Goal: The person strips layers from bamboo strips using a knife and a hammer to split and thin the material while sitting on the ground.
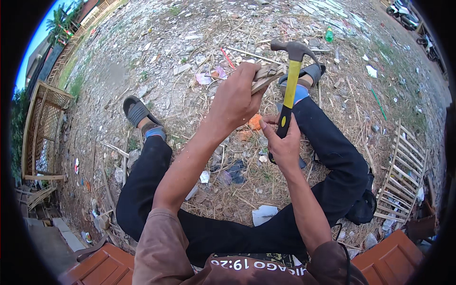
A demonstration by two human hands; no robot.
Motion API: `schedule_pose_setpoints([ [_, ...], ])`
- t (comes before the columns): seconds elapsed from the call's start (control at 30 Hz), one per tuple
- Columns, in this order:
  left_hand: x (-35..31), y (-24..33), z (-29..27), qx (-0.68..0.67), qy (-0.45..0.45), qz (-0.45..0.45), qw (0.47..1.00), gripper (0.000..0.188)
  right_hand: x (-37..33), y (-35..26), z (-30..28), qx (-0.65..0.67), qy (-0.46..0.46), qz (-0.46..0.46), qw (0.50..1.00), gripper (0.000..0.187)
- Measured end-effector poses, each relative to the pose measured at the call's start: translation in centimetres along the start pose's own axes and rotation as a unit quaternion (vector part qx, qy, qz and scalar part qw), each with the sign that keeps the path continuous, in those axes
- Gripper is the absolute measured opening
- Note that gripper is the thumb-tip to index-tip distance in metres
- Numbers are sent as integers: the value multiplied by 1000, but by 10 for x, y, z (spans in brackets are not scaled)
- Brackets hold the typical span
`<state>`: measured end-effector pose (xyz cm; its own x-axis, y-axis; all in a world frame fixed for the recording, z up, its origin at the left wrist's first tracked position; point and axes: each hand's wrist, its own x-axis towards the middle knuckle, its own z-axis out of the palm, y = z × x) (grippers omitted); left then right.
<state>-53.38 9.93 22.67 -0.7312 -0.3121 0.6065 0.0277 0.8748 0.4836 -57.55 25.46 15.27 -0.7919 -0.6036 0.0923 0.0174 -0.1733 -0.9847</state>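
My left hand (236,97) is closed around a short, rough piece of wood (267,77) with a split or layered end, held up in front of me. Beside it, my right hand (283,146) grips a claw hammer (294,81) by its black and yellow handle. The hammer stands nearly upright, its dark metal head at the top, just right of the wood. Whether hammer and wood touch, I cannot tell. My fingers partly hide both the wood and the lower handle.
My legs spread to both sides, with a grey sandal (137,113) on the left foot. Rubble, straw and litter cover the ground, including an orange brick lump (255,122) and a green bottle (329,34). A slatted wooden frame (401,173) lies at right; a lattice panel (43,130) stands at left.
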Motion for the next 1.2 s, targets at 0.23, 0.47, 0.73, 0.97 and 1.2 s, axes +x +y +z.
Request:
schedule_pose_setpoints([
  [0.23, 2, 7, -8, 161, 97, 102, 977, 22, -9, -10, -8, -19, 0, 47, 999, 26],
  [0.47, -1, 3, 0, 86, 113, 57, 988, 29, -9, -5, -10, 9, 29, 6, 1000, 21],
  [0.73, 5, 1, -8, 16, 81, 10, 996, 44, -17, -3, -9, 28, 2, 41, 999, 22],
  [0.97, 7, 16, -12, -47, 72, 0, 996, 55, -20, -6, 21, -6, -43, 42, 998, 53],
  [1.2, 9, 23, -18, -91, 90, -8, 992, 58, -11, 8, 60, 97, -68, 27, 993, 50],
])
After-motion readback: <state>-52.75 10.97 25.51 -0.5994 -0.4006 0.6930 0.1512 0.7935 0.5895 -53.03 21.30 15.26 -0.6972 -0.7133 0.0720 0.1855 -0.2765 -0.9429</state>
